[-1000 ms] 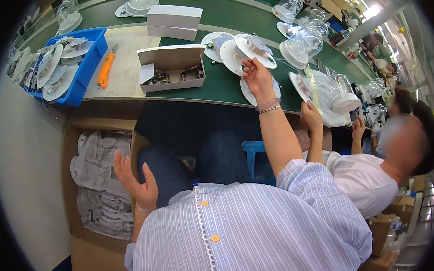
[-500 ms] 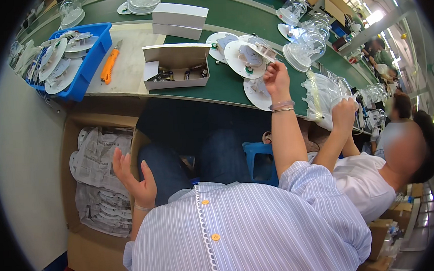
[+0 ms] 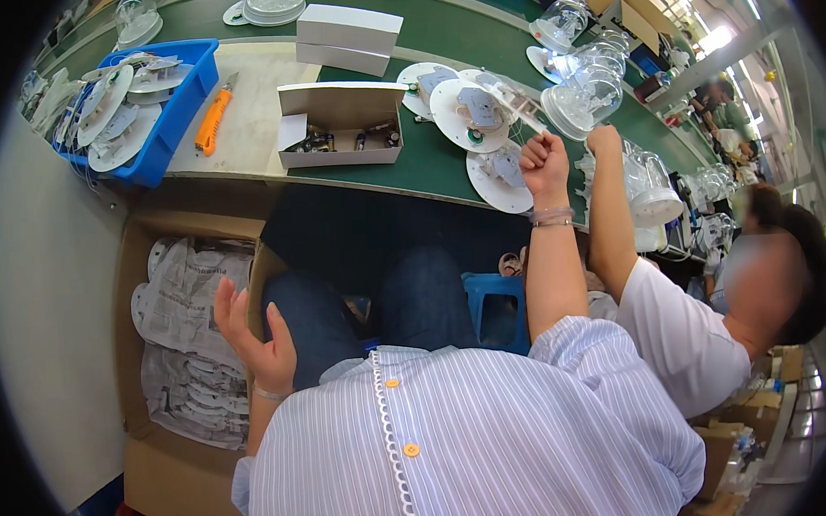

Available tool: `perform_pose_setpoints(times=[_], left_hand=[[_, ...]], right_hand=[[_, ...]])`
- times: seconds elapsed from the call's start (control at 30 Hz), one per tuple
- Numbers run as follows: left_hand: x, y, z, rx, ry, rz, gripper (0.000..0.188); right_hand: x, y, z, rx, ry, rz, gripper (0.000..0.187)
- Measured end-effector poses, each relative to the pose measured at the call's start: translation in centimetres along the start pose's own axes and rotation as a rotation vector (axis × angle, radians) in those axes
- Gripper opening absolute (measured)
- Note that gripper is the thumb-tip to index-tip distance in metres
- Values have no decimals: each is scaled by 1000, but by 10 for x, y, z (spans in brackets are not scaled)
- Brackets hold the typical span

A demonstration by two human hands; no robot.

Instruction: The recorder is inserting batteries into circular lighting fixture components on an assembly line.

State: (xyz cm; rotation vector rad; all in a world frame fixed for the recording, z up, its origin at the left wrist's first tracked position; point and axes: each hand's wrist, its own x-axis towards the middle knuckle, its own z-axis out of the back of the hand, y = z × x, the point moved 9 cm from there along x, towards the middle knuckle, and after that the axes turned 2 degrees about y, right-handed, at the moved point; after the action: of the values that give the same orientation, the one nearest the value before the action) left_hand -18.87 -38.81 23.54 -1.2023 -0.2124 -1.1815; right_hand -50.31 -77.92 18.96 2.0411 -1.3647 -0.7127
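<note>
My right hand (image 3: 543, 158) is raised over the near edge of the green belt (image 3: 427, 168), fingers closed on a thin clear plastic sleeve (image 3: 514, 106). The sleeve slants up and left over a white round disc (image 3: 466, 115). A second white disc (image 3: 502, 174) lies just left of the wrist. My left hand (image 3: 254, 336) hangs open and holds nothing, palm turned inward. It is beside my knee and above a cardboard box (image 3: 154, 477) of paper-wrapped pieces (image 3: 193, 335).
An open small carton of little parts (image 3: 340, 122), two white closed boxes (image 3: 345, 33), an orange utility knife (image 3: 211, 119) and a blue bin of discs (image 3: 181, 107) sit on the bench. Clear glass domes (image 3: 582, 100) stand right. A co-worker (image 3: 697, 327) sits close, one hand (image 3: 603, 141) next to mine.
My right hand has lifted off the disc and drifted right with the clear sleeve. The co-worker's hand has risen up beside it. My left hand has stayed in place.
</note>
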Motion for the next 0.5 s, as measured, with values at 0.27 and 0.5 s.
perform_pose_setpoints(times=[0.27, 0.5], left_hand=[[-1, 1, -2, 16, 17, 14, 43], [0, 0, -1, 9, 4, 19, 41]], right_hand=[[-13, -7, 26, -54, -54, 1, 18], [-16, -29, 34, 183, 8, -318, 22]])
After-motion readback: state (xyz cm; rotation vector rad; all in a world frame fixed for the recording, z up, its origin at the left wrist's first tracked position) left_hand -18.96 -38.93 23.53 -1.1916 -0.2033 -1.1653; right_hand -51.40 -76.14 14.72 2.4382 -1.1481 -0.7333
